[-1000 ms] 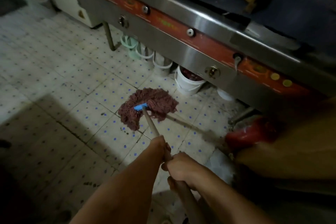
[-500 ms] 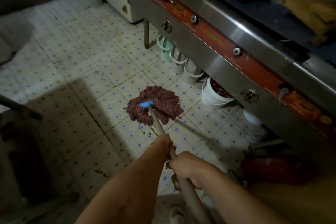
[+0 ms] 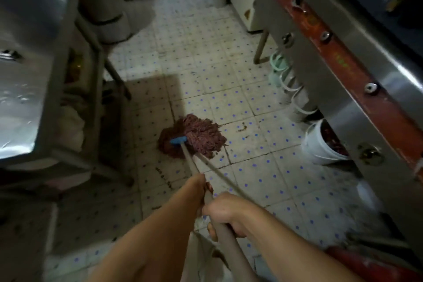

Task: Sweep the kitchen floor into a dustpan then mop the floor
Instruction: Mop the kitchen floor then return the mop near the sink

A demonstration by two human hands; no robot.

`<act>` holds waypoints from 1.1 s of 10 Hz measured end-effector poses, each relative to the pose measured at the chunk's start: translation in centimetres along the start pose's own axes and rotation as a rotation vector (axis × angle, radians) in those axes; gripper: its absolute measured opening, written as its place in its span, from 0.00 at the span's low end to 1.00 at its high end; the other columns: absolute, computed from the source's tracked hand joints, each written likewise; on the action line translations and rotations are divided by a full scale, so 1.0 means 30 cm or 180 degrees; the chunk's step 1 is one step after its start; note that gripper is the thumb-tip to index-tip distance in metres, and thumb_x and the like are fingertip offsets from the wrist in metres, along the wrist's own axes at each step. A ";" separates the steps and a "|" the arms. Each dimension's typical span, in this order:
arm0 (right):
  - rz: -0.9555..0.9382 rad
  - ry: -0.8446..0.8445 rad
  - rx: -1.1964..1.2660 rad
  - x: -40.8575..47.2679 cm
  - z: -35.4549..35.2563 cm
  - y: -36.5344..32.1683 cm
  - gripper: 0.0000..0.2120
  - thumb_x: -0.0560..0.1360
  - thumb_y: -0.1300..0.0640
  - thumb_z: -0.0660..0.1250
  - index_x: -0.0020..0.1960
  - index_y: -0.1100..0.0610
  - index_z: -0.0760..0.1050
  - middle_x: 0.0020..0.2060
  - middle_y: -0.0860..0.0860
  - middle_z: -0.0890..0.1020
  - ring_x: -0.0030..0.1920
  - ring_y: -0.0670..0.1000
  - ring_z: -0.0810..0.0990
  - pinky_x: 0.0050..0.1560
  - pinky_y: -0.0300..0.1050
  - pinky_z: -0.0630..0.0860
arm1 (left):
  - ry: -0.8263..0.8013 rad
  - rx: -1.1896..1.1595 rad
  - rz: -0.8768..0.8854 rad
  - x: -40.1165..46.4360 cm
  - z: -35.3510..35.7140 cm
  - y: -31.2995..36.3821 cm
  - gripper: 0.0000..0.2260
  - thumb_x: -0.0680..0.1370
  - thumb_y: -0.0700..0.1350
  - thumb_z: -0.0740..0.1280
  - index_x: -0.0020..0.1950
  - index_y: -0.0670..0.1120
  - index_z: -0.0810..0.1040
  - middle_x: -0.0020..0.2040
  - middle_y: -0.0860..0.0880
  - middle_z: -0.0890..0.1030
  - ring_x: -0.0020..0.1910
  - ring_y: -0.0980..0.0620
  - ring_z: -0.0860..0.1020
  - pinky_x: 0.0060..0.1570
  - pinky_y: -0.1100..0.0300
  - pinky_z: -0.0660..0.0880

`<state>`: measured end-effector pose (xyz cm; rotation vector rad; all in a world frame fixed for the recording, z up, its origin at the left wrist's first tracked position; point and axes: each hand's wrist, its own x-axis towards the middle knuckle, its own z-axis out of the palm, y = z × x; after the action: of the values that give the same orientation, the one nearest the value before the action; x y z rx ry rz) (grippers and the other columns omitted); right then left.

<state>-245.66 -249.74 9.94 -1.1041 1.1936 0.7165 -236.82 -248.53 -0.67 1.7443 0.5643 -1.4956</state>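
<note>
Mop [image 3: 194, 137] on dotted floor tiles [image 3: 263, 167], left hand [image 3: 201, 186] and right hand [image 3: 225, 212] both gripping its handle [image 3: 226, 238]

dim, soft blur, warped edges

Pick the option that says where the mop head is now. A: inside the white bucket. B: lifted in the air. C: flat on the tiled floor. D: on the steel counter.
C: the reddish mop head lies spread on the tiled floor, apart from the white bucket, with both hands on the handle.
</note>
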 end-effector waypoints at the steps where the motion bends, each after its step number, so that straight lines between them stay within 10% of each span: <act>1: -0.0040 -0.0194 -0.0351 0.016 0.091 -0.013 0.07 0.79 0.63 0.56 0.43 0.58 0.69 0.31 0.54 0.72 0.17 0.46 0.71 0.20 0.34 0.71 | 0.0220 -0.0180 0.0185 0.000 -0.123 -0.049 0.31 0.84 0.42 0.48 0.22 0.42 0.72 0.10 0.48 0.61 0.07 0.55 0.59 0.16 0.67 0.60; 3: 0.0000 -0.0386 -0.0798 0.069 0.223 0.003 0.06 0.80 0.59 0.58 0.50 0.59 0.72 0.23 0.54 0.74 0.17 0.46 0.71 0.21 0.33 0.69 | 0.0426 -0.0339 0.0013 0.005 -0.291 -0.132 0.23 0.84 0.48 0.49 0.31 0.42 0.63 0.12 0.49 0.63 0.22 0.52 0.63 0.27 0.62 0.57; 4: -0.0023 -0.0132 -0.0887 0.075 0.218 0.035 0.11 0.79 0.57 0.58 0.38 0.57 0.68 0.11 0.49 0.70 0.12 0.45 0.69 0.18 0.29 0.66 | 0.0400 -0.0153 -0.0118 0.009 -0.273 -0.149 0.21 0.84 0.46 0.50 0.32 0.41 0.64 0.13 0.48 0.63 0.21 0.53 0.63 0.25 0.64 0.59; 8: -0.0152 0.0637 -0.0552 -0.096 -0.092 0.305 0.15 0.77 0.58 0.61 0.33 0.54 0.63 0.31 0.49 0.72 0.29 0.46 0.72 0.42 0.40 0.78 | -0.0102 0.0751 -0.0273 -0.095 0.215 -0.223 0.19 0.83 0.41 0.49 0.32 0.41 0.65 0.24 0.46 0.67 0.27 0.51 0.62 0.28 0.60 0.59; 11: 0.0524 0.1211 0.0885 -0.212 -0.305 0.497 0.04 0.77 0.60 0.63 0.49 0.60 0.73 0.28 0.53 0.74 0.21 0.48 0.72 0.20 0.34 0.69 | -0.0819 0.0965 -0.0522 -0.173 0.592 -0.326 0.16 0.83 0.46 0.54 0.36 0.42 0.65 0.28 0.49 0.64 0.25 0.55 0.63 0.25 0.63 0.63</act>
<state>-263.95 -252.54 11.91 -0.9382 1.6689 0.4541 -256.45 -255.51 1.30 1.7205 0.3679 -1.9706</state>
